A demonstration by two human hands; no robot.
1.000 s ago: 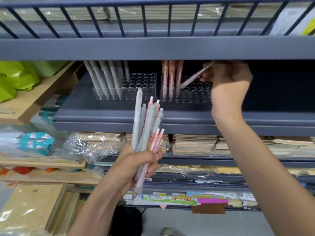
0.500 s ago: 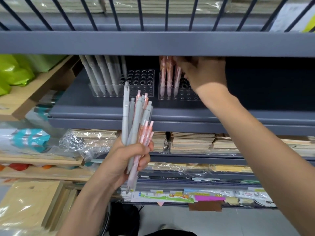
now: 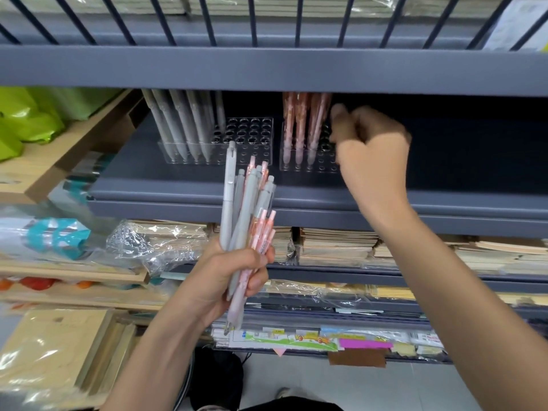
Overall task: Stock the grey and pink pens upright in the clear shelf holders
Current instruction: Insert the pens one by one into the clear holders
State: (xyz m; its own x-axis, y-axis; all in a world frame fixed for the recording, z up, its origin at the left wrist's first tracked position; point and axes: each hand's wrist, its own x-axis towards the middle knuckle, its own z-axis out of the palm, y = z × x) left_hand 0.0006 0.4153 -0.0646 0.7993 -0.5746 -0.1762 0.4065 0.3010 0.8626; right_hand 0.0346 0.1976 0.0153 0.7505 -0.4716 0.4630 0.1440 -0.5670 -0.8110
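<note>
Currently on my remote log, item by item.

1. Left hand (image 3: 234,274): grasps a mixed bundle of grey and pink pens (image 3: 246,203), tips down, in front of the grey shelf (image 3: 178,185).
2. Left clear holder (image 3: 252,132), on that shelf: grey pens (image 3: 181,126) stand in its left rows.
3. Right clear holder (image 3: 321,166), beside it: pink pens (image 3: 302,123) stand upright in its left rows.
4. Right hand (image 3: 370,149): blurred, fingers curled, just beside the standing pink pens. I cannot tell whether it grasps anything.
</note>
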